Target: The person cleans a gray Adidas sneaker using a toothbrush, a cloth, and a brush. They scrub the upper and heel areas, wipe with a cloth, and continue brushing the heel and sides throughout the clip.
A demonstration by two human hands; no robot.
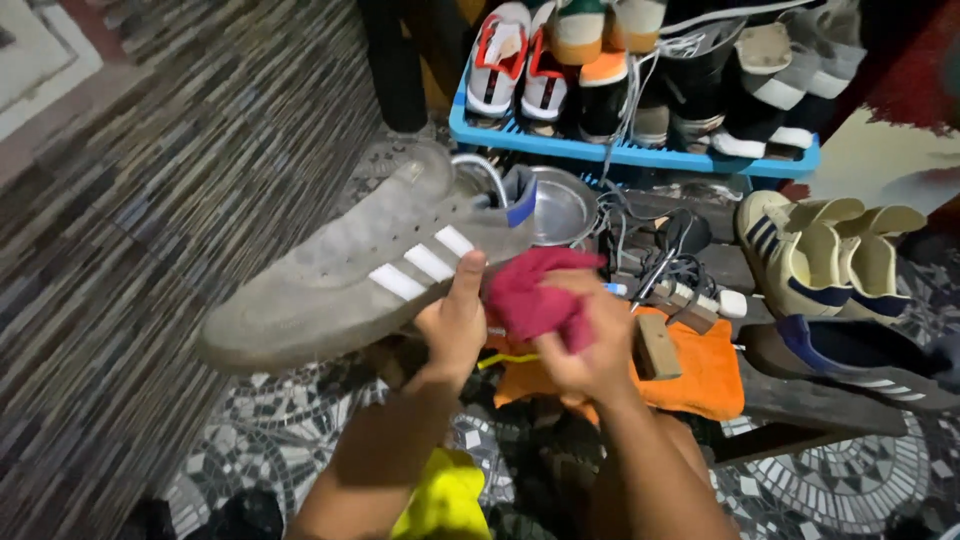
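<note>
My left hand grips a grey suede sneaker with white stripes and a blue heel tab, holding it up on its side with the toe pointing left. A crumpled magenta cloth is bunched in my right hand, pressed against the sneaker's heel end. Both hands meet near the middle of the view, above an orange cloth.
A wooden brush lies on the orange cloth. A metal bowl and tangled laces sit behind. A blue shoe rack holds several shoes. Cream sneakers and another grey sneaker lie right. Striped rug left, mosaic floor below.
</note>
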